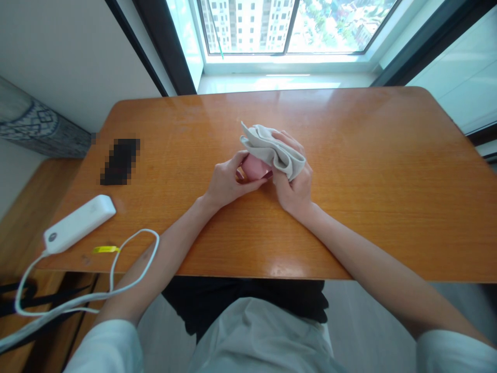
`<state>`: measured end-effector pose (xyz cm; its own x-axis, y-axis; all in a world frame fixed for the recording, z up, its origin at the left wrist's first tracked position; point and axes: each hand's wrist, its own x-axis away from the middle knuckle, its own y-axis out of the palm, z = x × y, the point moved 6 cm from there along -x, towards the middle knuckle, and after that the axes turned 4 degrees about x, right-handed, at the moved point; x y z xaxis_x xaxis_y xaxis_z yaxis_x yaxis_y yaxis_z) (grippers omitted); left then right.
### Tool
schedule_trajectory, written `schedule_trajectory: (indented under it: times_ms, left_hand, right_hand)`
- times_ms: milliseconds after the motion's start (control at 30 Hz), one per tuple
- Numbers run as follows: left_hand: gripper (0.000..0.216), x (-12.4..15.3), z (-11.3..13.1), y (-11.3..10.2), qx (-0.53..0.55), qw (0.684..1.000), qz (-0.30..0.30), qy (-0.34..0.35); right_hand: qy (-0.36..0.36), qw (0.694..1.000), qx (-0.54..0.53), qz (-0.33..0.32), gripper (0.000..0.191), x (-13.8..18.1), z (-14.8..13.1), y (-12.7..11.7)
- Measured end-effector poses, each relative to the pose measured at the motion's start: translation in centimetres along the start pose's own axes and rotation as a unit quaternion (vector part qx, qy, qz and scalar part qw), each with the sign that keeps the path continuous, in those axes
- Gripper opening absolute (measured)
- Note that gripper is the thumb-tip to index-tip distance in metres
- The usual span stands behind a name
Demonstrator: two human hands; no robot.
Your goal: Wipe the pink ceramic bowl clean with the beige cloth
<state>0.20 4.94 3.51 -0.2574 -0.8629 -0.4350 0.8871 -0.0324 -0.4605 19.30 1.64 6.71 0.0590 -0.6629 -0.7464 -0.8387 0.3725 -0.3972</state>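
Observation:
My left hand (225, 180) rests on the wooden table (368, 171) near its middle, its fingers wrapped round a small pink object (255, 167). My right hand (294, 181) grips a crumpled grey cloth (272, 149) and presses it against the top right side of the pink object. The cloth covers part of that object, and I cannot make out what the object is.
A white power bank (78, 223) lies at the table's left front edge, with a white cable (116, 269) looping off the edge. A dark pixelated item (119, 161) sits left of centre. A small yellow tag (104, 249) lies by the edge. A window (287, 26) is behind the table.

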Motion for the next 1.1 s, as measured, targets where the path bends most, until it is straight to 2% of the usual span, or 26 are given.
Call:
schedule_trajectory:
  times_ms: [133, 267, 367, 633, 733, 833, 1100]
  left_hand:
    - [0.071, 0.0, 0.2, -0.1, -0.006, 1.0, 0.0, 0.015]
    - [0.073, 0.0, 0.2, -0.2, -0.001, 1.0, -0.006, 0.021]
    - [0.072, 0.0, 0.1, -0.4, -0.002, 1.0, -0.003, 0.024]
    - [0.072, 0.0, 0.1, -0.8, -0.014, 1.0, 0.012, 0.025]
    - [0.071, -0.1, 0.0, -1.0, -0.025, 0.999, 0.013, 0.026]
    - [0.07, -0.1, -0.1, -1.1, -0.027, 0.999, 0.016, 0.029]
    - [0.075, -0.1, -0.1, -1.1, -0.015, 0.998, 0.024, 0.053]
  right_hand:
    - [0.101, 0.994, -0.04, 0.022, 0.04, 0.2, 1.3, 0.1]
    - [0.224, 0.971, -0.071, 0.05, 0.048, 0.7, 3.1, 0.0]
    - [0.268, 0.955, -0.117, 0.059, 0.05, 0.8, 4.5, 0.0]
    - [0.272, 0.948, -0.165, 0.014, 0.045, 0.5, 7.0, 0.5]
    - [0.286, 0.942, -0.175, 0.005, 0.05, 0.7, 8.0, 0.9]
    - [0.293, 0.946, -0.138, -0.006, 0.057, 0.7, 8.8, 1.0]
    - [0.284, 0.955, -0.085, 0.014, 0.054, 0.8, 7.6, 0.5]
